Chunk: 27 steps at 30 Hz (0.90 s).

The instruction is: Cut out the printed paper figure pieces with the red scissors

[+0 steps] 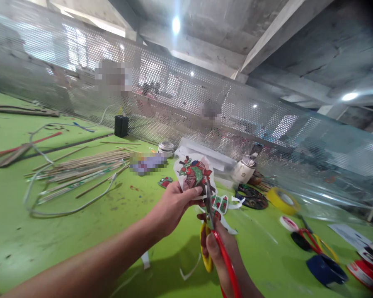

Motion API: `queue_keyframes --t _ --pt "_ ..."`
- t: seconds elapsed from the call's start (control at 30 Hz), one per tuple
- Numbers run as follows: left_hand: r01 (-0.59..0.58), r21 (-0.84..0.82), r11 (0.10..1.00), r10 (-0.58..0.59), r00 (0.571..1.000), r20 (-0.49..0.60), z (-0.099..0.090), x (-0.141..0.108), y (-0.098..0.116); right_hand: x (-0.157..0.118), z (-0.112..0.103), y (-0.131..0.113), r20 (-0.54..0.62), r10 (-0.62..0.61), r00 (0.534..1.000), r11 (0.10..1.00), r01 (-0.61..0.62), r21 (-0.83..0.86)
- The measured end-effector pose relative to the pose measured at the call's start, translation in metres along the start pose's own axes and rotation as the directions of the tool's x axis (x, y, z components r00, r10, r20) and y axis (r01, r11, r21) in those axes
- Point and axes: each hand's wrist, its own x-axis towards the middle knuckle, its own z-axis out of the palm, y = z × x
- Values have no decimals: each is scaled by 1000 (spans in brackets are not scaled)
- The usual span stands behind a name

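My left hand [176, 205] pinches a white paper with a colourful printed picture [194, 174] between thumb and fingers. The picture shows red, green and brown shapes. My right hand [224, 247] is wrapped round scissors [209, 209] with one red and one yellow handle. The blades point up and lie against the right edge of the paper, near my left thumb. Cut-out pieces with green and red prints [220, 203] lie on the table just behind the scissors. Another small cut-out [165, 182] rests to the left of the paper.
The green table [90, 236] carries a bundle of thin sticks [90, 165] and a looped white cable [31, 203] at left. A white mug [245, 169], yellow tape roll [282, 200], second scissors [311, 240] and dark blue tape roll [326, 269] stand at right. Behind runs a perforated screen [174, 107].
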Motion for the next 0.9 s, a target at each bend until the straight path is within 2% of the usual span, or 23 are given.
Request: queue_keyframes --t 0.3,0.53,0.73,0.9 --pt "9 -14 1000 -9 1000 -25 0 0 0 -2 1 -12 -4 13 1000 1000 -13 12" --pt "28 -47 998 -29 999 -29 -1 1 0 0 1 -3 -22 19 1000 999 -19 29" --pt "49 -47 998 -50 998 -35 1 0 1 1 -1 -4 31 27 999 1000 -27 0" --pt "39 -46 998 -41 998 -37 2 0 1 -1 1 -12 40 7 999 998 -10 54"
